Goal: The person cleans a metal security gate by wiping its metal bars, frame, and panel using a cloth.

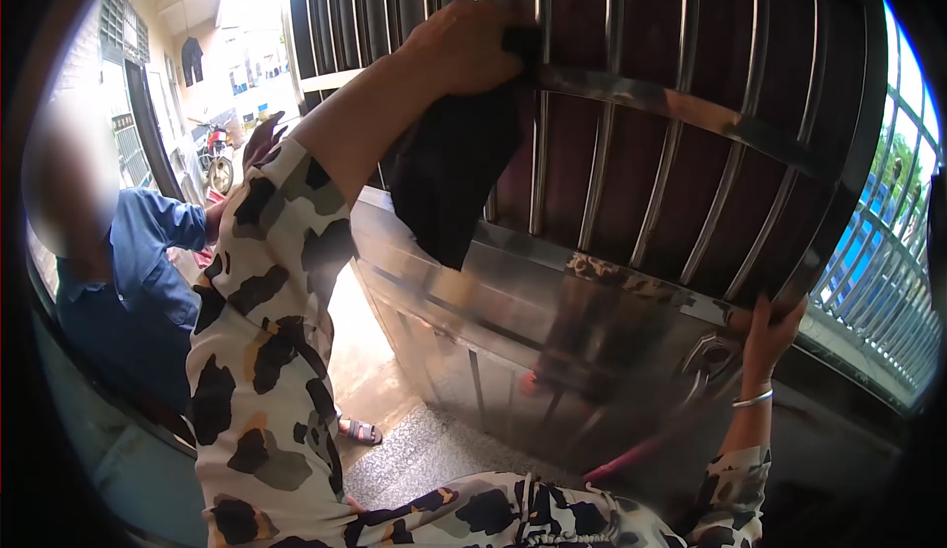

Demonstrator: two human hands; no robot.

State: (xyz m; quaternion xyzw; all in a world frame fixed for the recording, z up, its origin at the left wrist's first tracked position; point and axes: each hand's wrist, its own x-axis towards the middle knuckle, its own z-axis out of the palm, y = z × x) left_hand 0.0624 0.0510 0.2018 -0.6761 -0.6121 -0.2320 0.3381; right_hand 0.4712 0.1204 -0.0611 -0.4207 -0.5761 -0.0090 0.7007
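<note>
A black cloth (459,168) hangs from my left hand (464,47), which is closed on it high up against the bars of a shiny metal door (582,341). One end of the cloth lies on the door's middle crossbar (646,94). Low on the right, my right hand (771,343) holds the edge of the door near its handle (708,359); a bracelet circles that wrist. Some of its fingers are hidden behind the edge. The door has upright bars over dark panels above and a reflective sheet below.
On the left stands a person in a blue shirt (148,262), close to my left arm. Behind are a motorcycle (217,158) and hanging dark clothing (192,60). Speckled flooring (434,459) lies below, and a barred window (888,252) is at the right.
</note>
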